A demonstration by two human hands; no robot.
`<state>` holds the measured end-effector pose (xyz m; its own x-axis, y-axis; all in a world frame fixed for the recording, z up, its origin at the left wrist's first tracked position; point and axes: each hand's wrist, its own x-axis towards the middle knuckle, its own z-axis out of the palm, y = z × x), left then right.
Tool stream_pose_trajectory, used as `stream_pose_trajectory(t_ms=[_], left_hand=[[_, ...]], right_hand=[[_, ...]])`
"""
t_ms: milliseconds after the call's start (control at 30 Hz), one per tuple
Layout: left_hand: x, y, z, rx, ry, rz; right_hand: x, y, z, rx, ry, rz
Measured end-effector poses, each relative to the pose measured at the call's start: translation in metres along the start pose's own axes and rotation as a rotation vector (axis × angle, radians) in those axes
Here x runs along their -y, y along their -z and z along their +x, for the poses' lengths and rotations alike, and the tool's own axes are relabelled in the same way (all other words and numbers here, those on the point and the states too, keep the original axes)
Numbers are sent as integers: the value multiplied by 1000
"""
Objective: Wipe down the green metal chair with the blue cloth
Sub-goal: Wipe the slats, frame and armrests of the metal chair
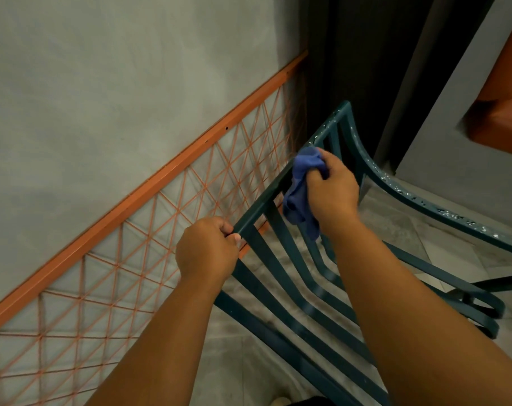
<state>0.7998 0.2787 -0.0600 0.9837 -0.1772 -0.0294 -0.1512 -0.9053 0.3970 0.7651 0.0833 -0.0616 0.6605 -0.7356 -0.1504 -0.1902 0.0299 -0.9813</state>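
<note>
- Now, behind everything you have the plain grey wall [102, 83], with the orange metal frame with crossed wire mesh [149, 230] leaning along it; neither is part of your job, so keep the cloth off them.
- Next comes the green metal chair with flat slats [292, 288], tilted toward you, between your two arms. Its top rail [266, 200] runs from your left hand up toward the dark corner, and the curved side rail [395, 183] on the right shows many white flecks, which I judge to be chipped paint or dried spots.
- Your left hand [207, 253] is closed around the lower end of the top rail, with thumb and fingers curled on the metal. Keep this grip firm, so the chair does not swing while you rub.
- Your right hand [328, 191] clutches the bunched blue cloth [303, 186] and presses it against the upper part of the top rail, near the first slats.
- For this step, I would advise you to wrap the cloth around the rail and draw it along its length, then go down each slat one by one.
- The flecked places probably need more pressure, and the loose tail of the cloth may catch between the slats.
</note>
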Motion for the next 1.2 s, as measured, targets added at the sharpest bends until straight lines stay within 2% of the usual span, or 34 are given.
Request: stream_pose_trajectory(t_ms=[67, 167, 233, 367, 500, 700, 933, 1067, 1200], left_hand=[[0, 0, 1, 13, -3, 9], [0, 0, 4, 26, -13, 33], [-3, -2, 6, -3, -23, 15], [-18, -14, 12, -39, -124, -24], [-38, -23, 26, -58, -216, -85], [-63, -31, 43, -75, -233, -112], [-72, -48, 57, -114, -253, -102], [-70, -56, 59, -209, -353, -24], [-68, -59, 68, -125, -269, -148]], right_hand=[[-2, -15, -6, 66, 196, -207], [-24, -39, -11, 316, 442, -736], [-36, -41, -9, 331, 526, -959], [-39, -31, 14, 304, 580, -987], [-42, -32, 38, 262, 492, -948], [-57, -16, 33, 321, 700, -839], [-46, -22, 60, 236, 580, -918], [-58, -18, 49, 250, 648, -899], [-48, -7, 65, 245, 689, -961]])
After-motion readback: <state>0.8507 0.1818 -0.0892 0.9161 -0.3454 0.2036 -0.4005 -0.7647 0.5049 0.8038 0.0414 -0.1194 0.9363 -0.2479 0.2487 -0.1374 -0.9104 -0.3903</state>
